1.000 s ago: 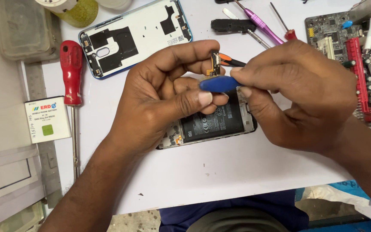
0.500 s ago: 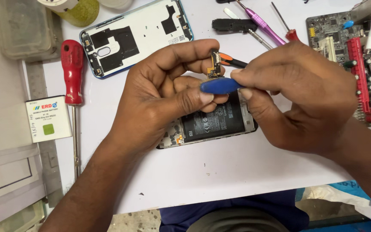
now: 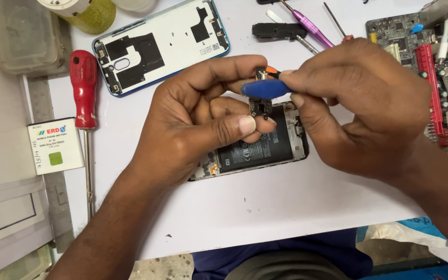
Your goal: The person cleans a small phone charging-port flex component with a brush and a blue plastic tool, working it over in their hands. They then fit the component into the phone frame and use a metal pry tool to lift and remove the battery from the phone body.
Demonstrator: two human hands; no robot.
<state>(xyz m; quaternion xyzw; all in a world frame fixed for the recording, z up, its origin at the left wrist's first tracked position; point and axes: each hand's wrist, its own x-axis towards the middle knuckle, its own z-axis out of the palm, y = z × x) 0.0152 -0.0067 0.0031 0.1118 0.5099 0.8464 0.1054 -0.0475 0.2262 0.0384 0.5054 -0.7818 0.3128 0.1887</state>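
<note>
An opened phone (image 3: 265, 150) lies face down on the white table (image 3: 265, 212), its black battery showing. My left hand (image 3: 198, 122) is above it and pinches a small dark circuit part (image 3: 260, 108) between thumb and fingers. My right hand (image 3: 364, 103) holds a blue plastic pry tool (image 3: 265, 89) with its flat tip against that small part. An orange-tipped tool (image 3: 271, 71) peeks out behind the fingers.
The phone's blue-edged back cover (image 3: 162, 44) lies at the upper left. A red-handled screwdriver (image 3: 84, 91) and a small white battery (image 3: 55, 146) sit at the left. A circuit board (image 3: 436, 67) with red slots is at the right; a purple tool (image 3: 309, 23) lies at the top.
The small part has come up a little from the phone between my left fingers. The blue tool has shifted slightly against it. Both hands stay in place.
</note>
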